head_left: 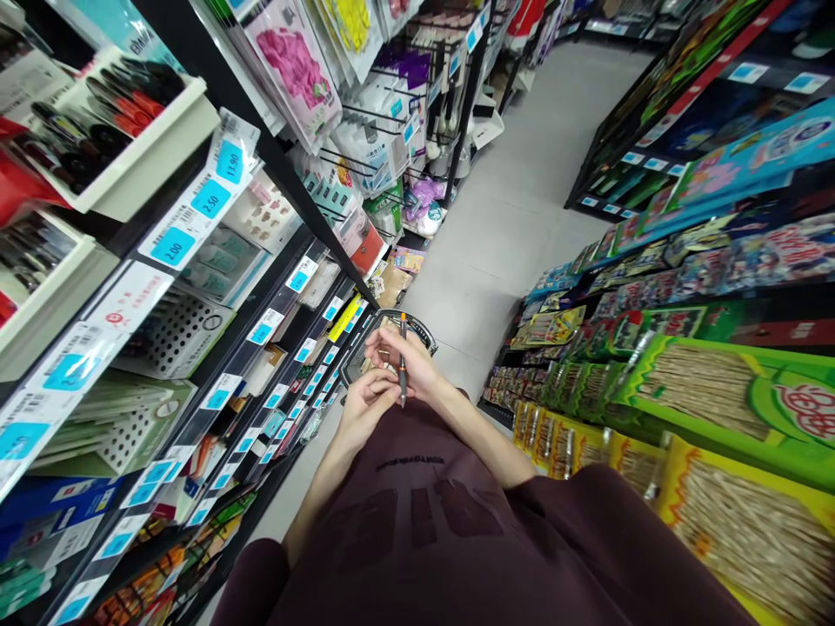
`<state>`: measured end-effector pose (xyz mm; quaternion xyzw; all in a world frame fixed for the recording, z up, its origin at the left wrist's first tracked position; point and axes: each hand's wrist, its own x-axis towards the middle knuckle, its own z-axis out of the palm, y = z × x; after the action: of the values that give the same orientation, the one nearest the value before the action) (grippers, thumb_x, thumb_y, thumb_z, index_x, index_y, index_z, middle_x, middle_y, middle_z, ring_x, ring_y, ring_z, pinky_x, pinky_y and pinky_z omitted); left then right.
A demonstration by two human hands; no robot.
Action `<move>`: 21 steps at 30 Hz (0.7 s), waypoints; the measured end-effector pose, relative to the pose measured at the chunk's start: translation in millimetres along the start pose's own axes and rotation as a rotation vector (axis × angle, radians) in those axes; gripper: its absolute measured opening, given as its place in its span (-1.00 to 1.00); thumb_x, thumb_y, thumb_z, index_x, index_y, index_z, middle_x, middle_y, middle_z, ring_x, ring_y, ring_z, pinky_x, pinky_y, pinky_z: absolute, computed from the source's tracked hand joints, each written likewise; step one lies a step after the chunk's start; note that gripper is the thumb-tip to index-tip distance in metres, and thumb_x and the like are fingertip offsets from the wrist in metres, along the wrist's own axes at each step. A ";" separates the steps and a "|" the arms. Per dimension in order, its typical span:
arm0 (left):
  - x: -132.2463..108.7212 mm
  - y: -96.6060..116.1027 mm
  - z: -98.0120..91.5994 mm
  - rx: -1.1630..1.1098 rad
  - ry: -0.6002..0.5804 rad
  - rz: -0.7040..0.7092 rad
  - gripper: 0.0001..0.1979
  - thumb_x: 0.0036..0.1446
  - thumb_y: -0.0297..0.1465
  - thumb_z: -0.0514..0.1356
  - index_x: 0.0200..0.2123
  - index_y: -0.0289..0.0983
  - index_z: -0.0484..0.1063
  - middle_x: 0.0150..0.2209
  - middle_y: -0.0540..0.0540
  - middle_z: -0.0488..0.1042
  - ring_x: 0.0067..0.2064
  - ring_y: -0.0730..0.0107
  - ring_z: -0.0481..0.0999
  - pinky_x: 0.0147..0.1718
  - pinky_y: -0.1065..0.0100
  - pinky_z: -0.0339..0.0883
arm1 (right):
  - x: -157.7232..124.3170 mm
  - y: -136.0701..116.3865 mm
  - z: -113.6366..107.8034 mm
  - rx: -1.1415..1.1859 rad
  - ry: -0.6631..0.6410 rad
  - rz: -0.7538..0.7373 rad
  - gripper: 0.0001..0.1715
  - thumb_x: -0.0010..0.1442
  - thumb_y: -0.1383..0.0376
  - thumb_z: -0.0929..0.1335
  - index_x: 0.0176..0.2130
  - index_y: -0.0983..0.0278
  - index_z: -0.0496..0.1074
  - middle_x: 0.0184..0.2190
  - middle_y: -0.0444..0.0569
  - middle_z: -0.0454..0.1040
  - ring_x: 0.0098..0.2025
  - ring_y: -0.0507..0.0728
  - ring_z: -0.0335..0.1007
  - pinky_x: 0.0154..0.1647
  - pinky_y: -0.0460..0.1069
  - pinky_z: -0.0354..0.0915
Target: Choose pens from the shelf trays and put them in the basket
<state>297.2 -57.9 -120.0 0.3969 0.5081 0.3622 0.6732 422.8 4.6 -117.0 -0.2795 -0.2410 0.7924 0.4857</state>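
I stand in a shop aisle and hold a slim grey pen with an orange tip (403,356) upright in front of my chest. My right hand (408,361) is closed around the pen's lower half. My left hand (366,402) is curled just below and left of it, its fingertips at the pen's bottom end. Beyond both hands a dark shopping basket (424,330) hangs low over the floor, mostly hidden by my fingers.
Black shelving (274,348) with blue price tags and stationery lines my left. Shelves of snack packets (684,391) run along my right. A grey floor (509,217) stretches ahead between them. Cardboard boxes (395,274) sit on the floor at the left shelf's foot.
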 end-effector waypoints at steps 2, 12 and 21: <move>1.0 0.7 -0.9 -0.003 -0.008 0.000 -0.74 0.06 -0.27 0.35 -0.23 -0.26 0.44 -0.39 -0.04 0.55 -0.37 0.39 0.56 -0.31 0.41 0.39 | 1.2 0.0 0.1 0.007 -0.004 -0.002 -0.66 0.25 0.08 0.35 -0.31 0.31 0.51 -0.42 -0.06 0.48 -0.42 -0.01 0.31 -0.39 -0.11 0.24; 4.0 -0.1 -4.8 0.041 0.021 0.038 -0.72 0.01 -0.29 0.38 -0.25 -0.26 0.42 -0.36 -0.02 0.50 -0.32 0.41 0.52 -0.27 0.40 0.39 | 3.1 -0.7 3.5 0.000 0.008 -0.013 -0.65 0.24 0.06 0.35 -0.29 0.30 0.51 -0.40 -0.05 0.48 -0.43 -0.01 0.31 -0.39 -0.11 0.25; 6.6 -8.1 -7.8 0.094 0.092 0.096 -0.68 -0.11 -0.35 0.44 -0.31 -0.25 0.40 -0.37 0.02 0.41 -0.35 0.50 0.41 -0.27 0.45 0.33 | 7.4 3.6 -0.5 0.169 0.060 0.026 -0.59 0.27 -0.01 0.28 -0.26 0.27 0.47 -0.46 -0.08 0.46 -0.52 -0.01 0.27 -0.52 -0.13 0.25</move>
<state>291.8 -54.1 -131.2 0.4349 0.5354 0.3874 0.6116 418.1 9.9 -121.2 -0.2643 -0.1549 0.8074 0.5042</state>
